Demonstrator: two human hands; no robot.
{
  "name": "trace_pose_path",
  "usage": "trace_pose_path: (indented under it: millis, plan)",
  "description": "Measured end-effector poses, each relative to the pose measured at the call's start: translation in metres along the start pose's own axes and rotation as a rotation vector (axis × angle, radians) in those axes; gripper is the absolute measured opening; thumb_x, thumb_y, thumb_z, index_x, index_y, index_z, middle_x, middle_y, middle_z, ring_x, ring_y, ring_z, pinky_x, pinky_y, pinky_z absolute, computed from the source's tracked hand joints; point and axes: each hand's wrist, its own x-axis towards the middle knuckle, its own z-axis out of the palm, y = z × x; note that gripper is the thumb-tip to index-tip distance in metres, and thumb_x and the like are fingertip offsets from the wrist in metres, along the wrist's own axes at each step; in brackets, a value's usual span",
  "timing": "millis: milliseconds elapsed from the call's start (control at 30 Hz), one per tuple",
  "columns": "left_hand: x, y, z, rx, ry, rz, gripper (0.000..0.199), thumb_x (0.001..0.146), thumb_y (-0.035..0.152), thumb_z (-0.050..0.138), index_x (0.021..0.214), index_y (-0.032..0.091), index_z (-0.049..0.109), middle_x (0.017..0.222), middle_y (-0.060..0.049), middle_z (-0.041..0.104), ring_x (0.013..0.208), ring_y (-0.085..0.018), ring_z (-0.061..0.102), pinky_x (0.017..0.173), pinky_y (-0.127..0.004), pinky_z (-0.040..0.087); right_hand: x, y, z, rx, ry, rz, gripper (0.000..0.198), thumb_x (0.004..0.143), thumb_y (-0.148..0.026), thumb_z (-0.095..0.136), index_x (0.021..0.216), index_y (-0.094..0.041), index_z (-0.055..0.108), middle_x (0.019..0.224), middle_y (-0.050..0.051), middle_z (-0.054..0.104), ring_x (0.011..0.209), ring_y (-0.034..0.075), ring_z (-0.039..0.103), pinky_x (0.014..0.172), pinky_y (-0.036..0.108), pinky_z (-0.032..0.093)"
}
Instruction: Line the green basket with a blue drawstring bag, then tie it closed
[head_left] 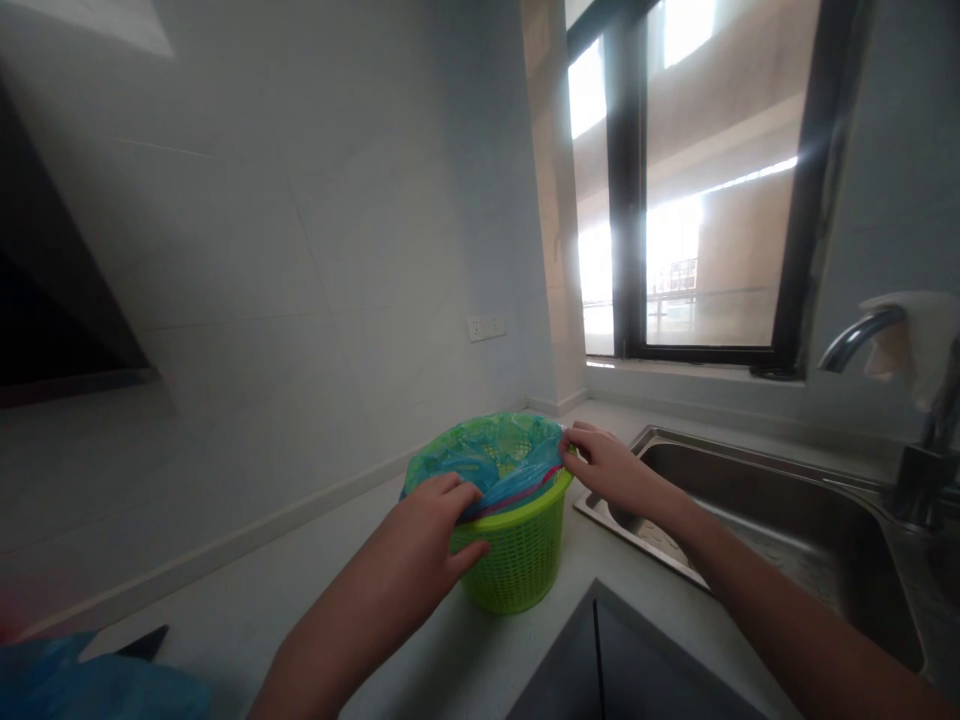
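Note:
A lime-green plastic basket (514, 565) with mesh walls stands upright on the counter. Inside it lies a thin blue plastic bag (525, 470), with a red-purple band along its edge at the near rim. My left hand (435, 525) grips the near left rim, fingers over the bag's edge and thumb against the outer wall. At the right side of the rim, my right hand (596, 460) pinches the bag's edge between thumb and fingers. The undersides of my left fingers are hidden.
To the right is a steel sink (652, 435) with a faucet (862, 335) and a cloth (911, 340) draped on it. A dark grey panel (600, 660) lies in front. Blue plastic (105, 685) sits at the lower left. A wall socket (486, 327) is behind.

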Motion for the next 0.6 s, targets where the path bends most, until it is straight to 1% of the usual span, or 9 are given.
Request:
trace_pose_path:
  millis: [67,100,200,267,333,400,500,600]
  plan:
    - [0.0,-0.002,0.0,0.06,-0.003,-0.006,0.003,0.085,0.026,0.062,0.086,0.024,0.061,0.101,-0.003,0.065,0.092,-0.023,0.058,0.08,-0.034,0.039,0.0,0.0,0.005,0.037,0.05,-0.02,0.017,0.092,-0.022,0.049,0.077,-0.02,0.056,0.082,0.001,0.051,0.076,0.016,0.052,0.072,0.031,0.041]
    - [0.0,-0.001,-0.001,0.085,0.001,-0.021,0.004,0.087,0.026,0.06,0.084,0.024,0.06,0.098,-0.003,0.065,0.09,-0.023,0.058,0.078,-0.034,0.039,0.0,0.0,0.007,0.078,0.067,-0.022,0.018,0.094,-0.025,0.048,0.078,-0.02,0.055,0.084,0.001,0.051,0.076,0.015,0.052,0.07,0.03,0.042]
    - [0.001,0.003,0.0,0.175,0.04,-0.134,0.007,0.088,0.026,0.057,0.082,0.024,0.057,0.09,-0.001,0.066,0.082,-0.022,0.059,0.069,-0.033,0.037,-0.002,0.002,0.009,0.205,0.092,0.001,0.02,0.097,-0.03,0.045,0.083,-0.02,0.054,0.092,0.003,0.051,0.077,0.015,0.053,0.064,0.028,0.045]
    - [0.002,0.008,0.002,0.255,0.076,-0.205,0.007,0.089,0.026,0.055,0.082,0.025,0.056,0.087,-0.001,0.066,0.078,-0.023,0.059,0.065,-0.033,0.034,-0.003,0.003,0.007,0.193,0.09,-0.009,0.02,0.097,-0.03,0.046,0.083,-0.02,0.055,0.092,0.003,0.052,0.078,0.015,0.054,0.065,0.028,0.046]
    - [0.002,0.012,0.006,0.327,0.087,-0.229,0.008,0.089,0.024,0.052,0.082,0.024,0.057,0.089,-0.002,0.066,0.078,-0.023,0.06,0.064,-0.033,0.033,-0.005,0.004,0.003,0.132,0.079,-0.045,0.019,0.096,-0.03,0.05,0.081,-0.02,0.057,0.089,0.003,0.054,0.077,0.015,0.054,0.068,0.028,0.047]
    - [0.001,0.014,0.01,0.382,0.071,-0.215,0.01,0.089,0.022,0.051,0.083,0.024,0.059,0.091,-0.003,0.066,0.081,-0.023,0.06,0.064,-0.033,0.034,-0.007,0.005,-0.003,0.112,0.046,-0.078,0.018,0.094,-0.03,0.054,0.081,-0.02,0.06,0.089,0.003,0.056,0.079,0.015,0.055,0.07,0.028,0.048]
    - [0.0,0.015,0.014,0.429,0.03,-0.174,0.012,0.087,0.019,0.053,0.084,0.024,0.064,0.094,-0.004,0.065,0.085,-0.024,0.061,0.068,-0.034,0.036,-0.011,0.004,-0.013,0.089,-0.051,-0.122,0.015,0.092,-0.029,0.057,0.084,-0.02,0.066,0.093,0.004,0.06,0.083,0.016,0.058,0.072,0.028,0.049]
    - [-0.002,0.016,0.017,0.45,-0.012,-0.164,0.012,0.085,0.019,0.057,0.082,0.024,0.068,0.095,-0.005,0.064,0.089,-0.025,0.06,0.07,-0.035,0.038,-0.013,0.001,-0.02,-0.024,-0.124,-0.149,0.015,0.091,-0.027,0.058,0.084,-0.021,0.07,0.096,0.005,0.064,0.083,0.016,0.06,0.075,0.029,0.048]
